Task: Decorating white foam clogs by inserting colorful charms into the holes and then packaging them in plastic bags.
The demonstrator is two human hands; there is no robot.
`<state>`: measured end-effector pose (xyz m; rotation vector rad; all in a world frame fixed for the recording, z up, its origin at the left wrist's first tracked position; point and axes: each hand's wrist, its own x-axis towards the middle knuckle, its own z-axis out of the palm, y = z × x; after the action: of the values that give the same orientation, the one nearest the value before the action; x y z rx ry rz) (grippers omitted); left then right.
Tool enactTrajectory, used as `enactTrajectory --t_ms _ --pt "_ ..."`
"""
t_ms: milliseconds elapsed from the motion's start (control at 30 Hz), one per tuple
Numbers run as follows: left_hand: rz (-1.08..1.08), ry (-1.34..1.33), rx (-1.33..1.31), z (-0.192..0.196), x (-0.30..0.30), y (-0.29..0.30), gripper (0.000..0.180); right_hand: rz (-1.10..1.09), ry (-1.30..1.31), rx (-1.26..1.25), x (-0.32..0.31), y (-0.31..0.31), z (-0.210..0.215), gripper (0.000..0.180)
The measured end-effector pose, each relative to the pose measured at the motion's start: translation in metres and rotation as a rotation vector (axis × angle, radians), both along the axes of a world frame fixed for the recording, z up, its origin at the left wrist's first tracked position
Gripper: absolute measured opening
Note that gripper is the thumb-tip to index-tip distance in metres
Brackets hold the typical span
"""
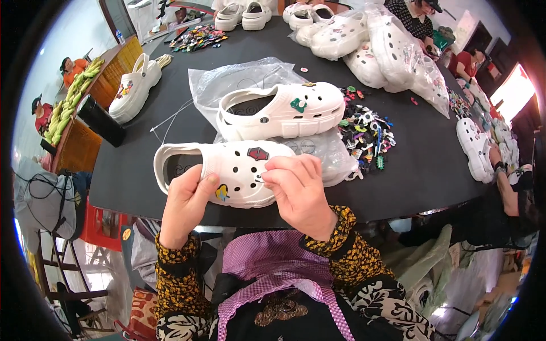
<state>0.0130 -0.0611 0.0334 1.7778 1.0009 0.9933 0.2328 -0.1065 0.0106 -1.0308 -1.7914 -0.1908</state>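
My left hand grips the holey white foam-looking clog at frame centre, right hand pinching a small whitish charm, and I reckon the clog's light, squishy, best held by its side.

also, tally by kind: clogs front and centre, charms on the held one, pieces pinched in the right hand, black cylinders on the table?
Clogs: 2 (held clog, rear clog)
Charms: 2 (red charm, yellow-and-blue charm)
Pinched: 1 (small piece, right hand)
Black cylinder: 1
Total: 6
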Motion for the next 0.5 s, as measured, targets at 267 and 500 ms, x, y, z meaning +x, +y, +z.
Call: enactTrajectory --t_ms 267,500 --pt "0.004 0.036 0.002 0.0008 0.0009 0.0015 0.029 -0.013 -0.026 0.002 0.0017 -0.001 0.0015 0.023" --pt "0.024 0.03 -0.007 0.0013 0.0016 0.0017 0.028 0.004 -0.004 -0.015 0.0018 -0.0003 0.0003 0.022"
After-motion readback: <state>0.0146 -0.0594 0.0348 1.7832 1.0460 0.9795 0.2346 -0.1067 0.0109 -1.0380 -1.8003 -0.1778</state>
